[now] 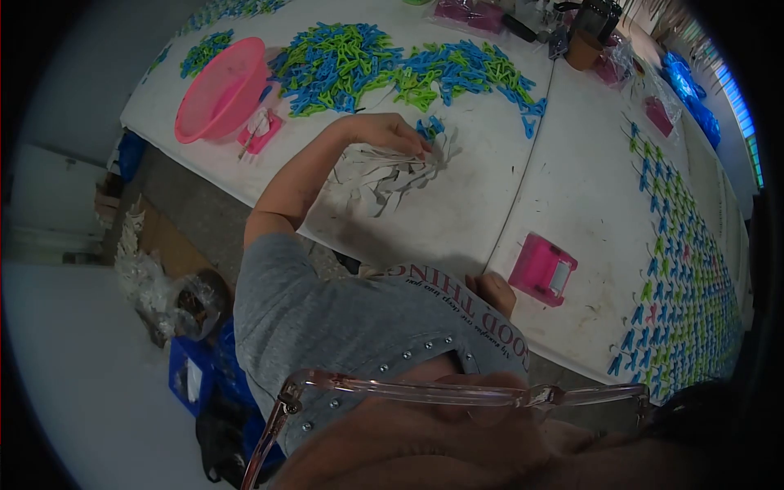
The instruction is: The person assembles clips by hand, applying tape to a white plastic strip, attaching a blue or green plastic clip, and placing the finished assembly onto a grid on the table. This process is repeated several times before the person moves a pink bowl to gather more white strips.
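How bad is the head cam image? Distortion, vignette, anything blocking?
Head view: strong fisheye, table edges bow, black vignette in corners. Glasses frame intrudes out of focus at the bottom. Lighting soft and even; left hand on the white pieces is reasonably sharp, with faint shadow.

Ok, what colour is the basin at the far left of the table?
Pink. The basin lies tilted beside the blue and green clips; the head view shows it clearly.

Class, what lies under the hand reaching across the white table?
Under the left hand lies a pile of white pieces, with blue clips at the fingertips. Whatever the palm covers is hidden.
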Available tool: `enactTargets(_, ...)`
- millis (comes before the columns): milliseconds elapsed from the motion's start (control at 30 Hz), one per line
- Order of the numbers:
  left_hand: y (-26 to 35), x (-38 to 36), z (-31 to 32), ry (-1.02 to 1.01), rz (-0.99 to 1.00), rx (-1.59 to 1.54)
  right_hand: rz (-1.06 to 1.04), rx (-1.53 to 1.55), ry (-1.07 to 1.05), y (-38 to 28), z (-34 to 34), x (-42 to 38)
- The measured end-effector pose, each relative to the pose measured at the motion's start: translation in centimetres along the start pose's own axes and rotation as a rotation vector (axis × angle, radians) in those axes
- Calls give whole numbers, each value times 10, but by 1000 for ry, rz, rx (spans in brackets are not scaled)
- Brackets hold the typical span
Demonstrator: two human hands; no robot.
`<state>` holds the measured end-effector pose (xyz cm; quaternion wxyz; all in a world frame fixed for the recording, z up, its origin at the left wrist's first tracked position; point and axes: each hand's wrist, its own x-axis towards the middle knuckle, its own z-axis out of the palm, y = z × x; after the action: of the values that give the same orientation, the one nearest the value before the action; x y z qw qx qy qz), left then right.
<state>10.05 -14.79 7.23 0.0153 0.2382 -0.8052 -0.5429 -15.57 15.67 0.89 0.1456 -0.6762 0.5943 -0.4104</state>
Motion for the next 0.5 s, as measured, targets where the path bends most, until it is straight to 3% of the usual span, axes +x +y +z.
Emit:
enactTargets(33,-7,5,-8,2,-3,-3,0,2,-4,1,1,0)
enactTargets(100,-23,21,-20,316,-76,81,-29,41,11,3,2,0)
enactTargets(133,-25,29,-24,267,-154,176,-29,41,11,2,1,0)
enactTargets(167,-29,35,-19,266,-152,177,-19,26,1,1,0,0)
enactTargets(233,-34,48,-6,318,-73,595,-5,7,-2,-1,-1,1)
enactTargets(333,-33,63,3,247,-62,848,47,-17,-33,-1,-1,-1)
enactTargets(433,-10,67,8,173,-215,869,33,0,-26,0,-1,-1)
enactTargets(500,-22,66,5,224,-113,869,36,9,-34,0,-1,0)
